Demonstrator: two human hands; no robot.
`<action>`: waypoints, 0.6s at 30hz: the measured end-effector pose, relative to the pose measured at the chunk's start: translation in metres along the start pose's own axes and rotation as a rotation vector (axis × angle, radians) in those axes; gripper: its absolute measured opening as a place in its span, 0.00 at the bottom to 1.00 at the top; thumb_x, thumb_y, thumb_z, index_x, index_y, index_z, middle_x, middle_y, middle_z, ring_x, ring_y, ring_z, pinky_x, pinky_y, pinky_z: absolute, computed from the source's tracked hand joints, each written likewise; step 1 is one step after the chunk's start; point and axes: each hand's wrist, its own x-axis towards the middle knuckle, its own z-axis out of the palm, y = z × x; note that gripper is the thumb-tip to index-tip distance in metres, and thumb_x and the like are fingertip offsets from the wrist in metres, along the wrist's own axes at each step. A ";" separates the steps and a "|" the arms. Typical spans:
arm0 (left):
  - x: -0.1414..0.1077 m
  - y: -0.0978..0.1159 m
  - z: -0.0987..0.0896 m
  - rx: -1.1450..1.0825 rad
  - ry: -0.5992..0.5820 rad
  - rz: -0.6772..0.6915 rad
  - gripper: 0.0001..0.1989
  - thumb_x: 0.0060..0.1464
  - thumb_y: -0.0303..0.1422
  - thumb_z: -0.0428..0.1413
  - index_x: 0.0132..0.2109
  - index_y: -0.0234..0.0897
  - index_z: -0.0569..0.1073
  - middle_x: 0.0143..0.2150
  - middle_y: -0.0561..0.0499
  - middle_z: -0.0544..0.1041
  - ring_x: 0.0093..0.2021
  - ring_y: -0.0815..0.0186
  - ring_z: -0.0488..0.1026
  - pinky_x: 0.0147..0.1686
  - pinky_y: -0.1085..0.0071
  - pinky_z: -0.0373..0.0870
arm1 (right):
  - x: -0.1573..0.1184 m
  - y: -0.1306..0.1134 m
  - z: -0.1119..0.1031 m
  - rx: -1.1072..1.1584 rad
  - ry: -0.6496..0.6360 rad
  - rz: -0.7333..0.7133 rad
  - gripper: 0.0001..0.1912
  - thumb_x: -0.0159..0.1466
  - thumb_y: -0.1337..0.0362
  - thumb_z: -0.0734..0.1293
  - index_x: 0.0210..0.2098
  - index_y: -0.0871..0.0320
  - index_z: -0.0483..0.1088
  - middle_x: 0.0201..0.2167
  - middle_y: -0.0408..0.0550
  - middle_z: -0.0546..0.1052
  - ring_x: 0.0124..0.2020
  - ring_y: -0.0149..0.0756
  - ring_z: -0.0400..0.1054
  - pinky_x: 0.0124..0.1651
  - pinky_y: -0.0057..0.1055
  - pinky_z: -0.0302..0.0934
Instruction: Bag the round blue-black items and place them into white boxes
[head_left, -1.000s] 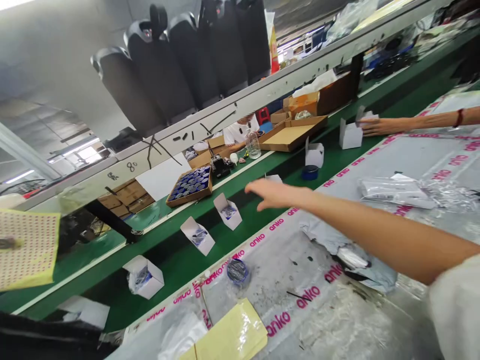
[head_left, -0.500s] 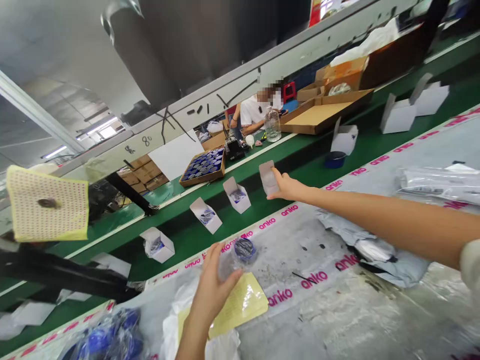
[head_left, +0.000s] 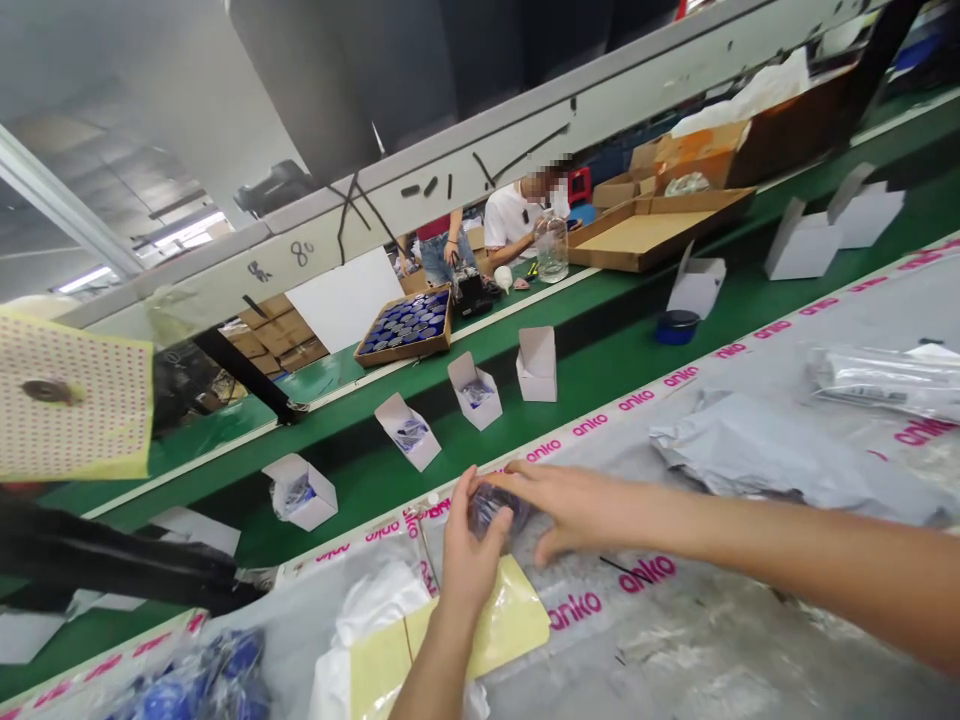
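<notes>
1. Wrapped round item (head_left: 491,508): dark, bluish, in clear, glossy film; partly hidden by my fingers; located between my hands, above the near edge of the tabletop (head_left: 735,610).
2. Left hand (head_left: 472,550): fingers and thumb curved narrowly about the item's near side; firmness of grip, cannot tell.
3. Right hand (head_left: 577,505): open, thumb spread well apart from the fingers, fingertips over the item's upper side.
4. Lettering, tabletop covering: "anko", bright pink, lower case, repeated along the border and again near my right forearm.
5. Lettering, pale beam (head_left: 450,195): "80", handwritten in dark strokes, a further mark at its left that I cannot read.
6. White boxes (head_left: 409,432): open, on the green belt (head_left: 615,330); no print legible.
7. Blue tub (head_left: 677,327): round, dark-topped, unlabelled as far as visible, beside an open white box.
</notes>
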 end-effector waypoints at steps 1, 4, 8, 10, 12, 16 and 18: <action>0.001 0.000 0.000 -0.064 0.035 0.001 0.34 0.58 0.49 0.60 0.66 0.40 0.62 0.63 0.39 0.72 0.64 0.54 0.69 0.65 0.56 0.64 | 0.003 -0.009 0.012 0.025 -0.034 0.005 0.49 0.52 0.60 0.79 0.69 0.46 0.58 0.58 0.54 0.72 0.52 0.51 0.74 0.48 0.38 0.69; 0.005 -0.003 -0.004 -0.161 0.140 -0.040 0.31 0.60 0.54 0.55 0.62 0.40 0.64 0.58 0.40 0.76 0.58 0.57 0.74 0.61 0.59 0.68 | 0.017 -0.018 0.035 0.099 -0.049 0.067 0.45 0.56 0.64 0.75 0.69 0.52 0.56 0.62 0.57 0.69 0.59 0.53 0.69 0.55 0.44 0.67; 0.005 -0.010 -0.012 -0.217 0.159 -0.148 0.32 0.58 0.59 0.54 0.58 0.39 0.67 0.53 0.41 0.78 0.53 0.58 0.77 0.56 0.60 0.72 | 0.027 -0.003 0.050 0.242 0.044 0.135 0.40 0.54 0.67 0.73 0.64 0.55 0.61 0.62 0.56 0.71 0.60 0.52 0.68 0.59 0.45 0.64; 0.004 -0.012 -0.014 -0.244 0.160 -0.166 0.32 0.58 0.59 0.54 0.56 0.40 0.69 0.50 0.42 0.79 0.51 0.58 0.77 0.52 0.61 0.73 | 0.026 0.006 0.055 0.340 0.088 0.176 0.42 0.53 0.66 0.73 0.65 0.56 0.59 0.60 0.56 0.73 0.57 0.50 0.71 0.58 0.45 0.66; 0.004 -0.012 -0.014 -0.245 0.163 -0.169 0.31 0.57 0.59 0.54 0.54 0.40 0.71 0.48 0.43 0.80 0.49 0.59 0.78 0.51 0.61 0.74 | 0.023 0.011 0.060 0.432 0.126 0.199 0.43 0.53 0.65 0.73 0.65 0.55 0.57 0.58 0.55 0.74 0.54 0.48 0.73 0.55 0.43 0.68; 0.003 -0.013 -0.012 -0.248 0.085 -0.127 0.29 0.51 0.56 0.63 0.51 0.38 0.75 0.49 0.42 0.80 0.52 0.56 0.77 0.55 0.59 0.72 | 0.014 0.013 0.070 0.398 0.201 0.185 0.42 0.54 0.64 0.73 0.65 0.53 0.56 0.61 0.55 0.71 0.58 0.49 0.70 0.58 0.46 0.66; 0.002 -0.014 -0.011 -0.254 0.029 -0.089 0.31 0.45 0.50 0.69 0.52 0.38 0.75 0.53 0.42 0.79 0.55 0.55 0.75 0.58 0.57 0.70 | 0.009 0.011 0.073 0.337 0.229 0.131 0.38 0.57 0.65 0.70 0.65 0.51 0.58 0.62 0.54 0.70 0.61 0.48 0.67 0.61 0.47 0.64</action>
